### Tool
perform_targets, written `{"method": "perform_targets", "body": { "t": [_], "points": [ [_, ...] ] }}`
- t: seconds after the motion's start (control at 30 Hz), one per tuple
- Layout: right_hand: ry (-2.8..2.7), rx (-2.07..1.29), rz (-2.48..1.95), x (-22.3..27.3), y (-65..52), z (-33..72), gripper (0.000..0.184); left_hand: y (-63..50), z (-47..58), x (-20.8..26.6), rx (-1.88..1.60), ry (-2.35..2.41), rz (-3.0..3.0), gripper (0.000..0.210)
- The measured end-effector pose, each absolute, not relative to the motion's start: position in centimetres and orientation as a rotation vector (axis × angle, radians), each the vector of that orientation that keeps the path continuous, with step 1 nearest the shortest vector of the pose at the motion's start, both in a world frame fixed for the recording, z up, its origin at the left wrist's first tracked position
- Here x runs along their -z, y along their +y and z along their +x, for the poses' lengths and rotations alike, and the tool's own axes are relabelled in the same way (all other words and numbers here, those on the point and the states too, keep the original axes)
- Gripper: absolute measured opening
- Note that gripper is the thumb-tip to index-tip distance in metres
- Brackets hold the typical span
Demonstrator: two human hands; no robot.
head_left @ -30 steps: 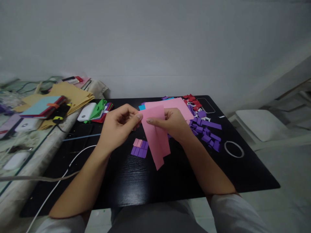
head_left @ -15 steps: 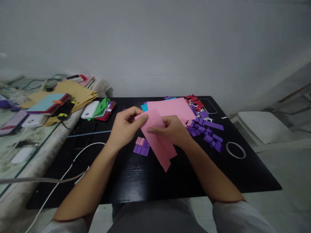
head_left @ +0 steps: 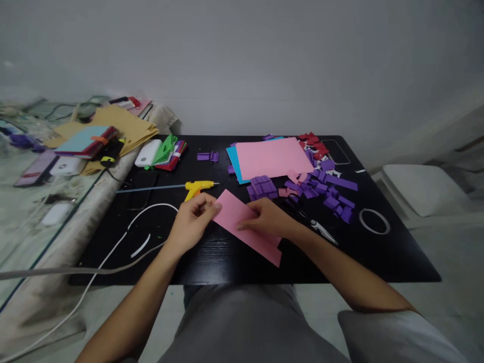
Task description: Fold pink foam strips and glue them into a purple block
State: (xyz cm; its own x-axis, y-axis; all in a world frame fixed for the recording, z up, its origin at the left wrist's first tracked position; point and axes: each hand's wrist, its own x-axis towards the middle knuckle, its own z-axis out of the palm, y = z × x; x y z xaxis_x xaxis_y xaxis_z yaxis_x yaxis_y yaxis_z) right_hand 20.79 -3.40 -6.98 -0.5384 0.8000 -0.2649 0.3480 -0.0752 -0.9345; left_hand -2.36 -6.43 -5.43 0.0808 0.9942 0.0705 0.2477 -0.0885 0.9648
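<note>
A folded pink paper strip point(head_left: 247, 227) is held between both hands over the front of the black table. My left hand point(head_left: 195, 218) pinches its upper left end between thumb and fingers. Farther along the strip, my right hand point(head_left: 264, 219) grips it with the thumb on top and the fingers behind. The strip's lower right end shows a stepped edge. Just beyond my left hand lies a yellow glue gun point(head_left: 198, 187). A purple piece made of folded squares point(head_left: 262, 187) rests behind my right hand, and scissors point(head_left: 321, 231) lie partly under the right forearm.
A pink sheet point(head_left: 274, 157) lies on a blue sheet point(head_left: 236, 164) at the back. Purple paper pieces point(head_left: 333, 194) and red scraps point(head_left: 315, 146) are heaped to the right, near a tape ring point(head_left: 374, 222). White cable point(head_left: 128, 227) crosses the left side. Colored paper bundles point(head_left: 170, 154) sit back left.
My hands and the pink strip have come lower and nearer in view, and the strip lies at a flatter slant. The glue gun, scissors and purple square piece now show. The camera view has shifted.
</note>
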Motion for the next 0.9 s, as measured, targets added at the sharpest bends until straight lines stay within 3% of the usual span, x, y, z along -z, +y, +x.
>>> {"method": "perform_targets", "body": {
  "t": [0.17,0.27,0.4,0.53,0.63,0.77,0.9],
  "points": [
    [-2.011,-1.477,-1.209,8.2,-4.4,20.4,0.036,-9.3,-3.9,7.9,-0.971,1.421,1.457,0.032],
    [-2.039,-1.131,-1.131,9.4,-6.9,20.4,0.049,-11.8,-4.6,9.5,-0.892,1.606,1.480,0.034],
    [-2.171,-0.686,-0.935,11.7,-12.1,20.8,0.013,-15.4,-5.0,11.2,-0.717,1.882,1.578,0.036],
    [-2.328,-0.492,-0.898,14.0,-15.8,21.7,0.027,-17.6,-5.0,12.1,-0.452,1.962,1.755,0.035],
    [-2.387,-0.446,-0.920,15.1,-16.8,22.5,0.038,-18.4,-4.7,12.6,-0.546,2.028,2.031,0.031],
    [-2.427,-0.414,-0.928,15.5,-17.6,23.1,0.044,-19.2,-3.6,13.7,-0.750,1.560,2.494,0.028],
    [-2.433,-0.375,-0.943,15.7,-18.2,23.2,0.038,-19.9,-2.5,14.9,-0.844,1.182,2.587,0.032]
  ]
}}
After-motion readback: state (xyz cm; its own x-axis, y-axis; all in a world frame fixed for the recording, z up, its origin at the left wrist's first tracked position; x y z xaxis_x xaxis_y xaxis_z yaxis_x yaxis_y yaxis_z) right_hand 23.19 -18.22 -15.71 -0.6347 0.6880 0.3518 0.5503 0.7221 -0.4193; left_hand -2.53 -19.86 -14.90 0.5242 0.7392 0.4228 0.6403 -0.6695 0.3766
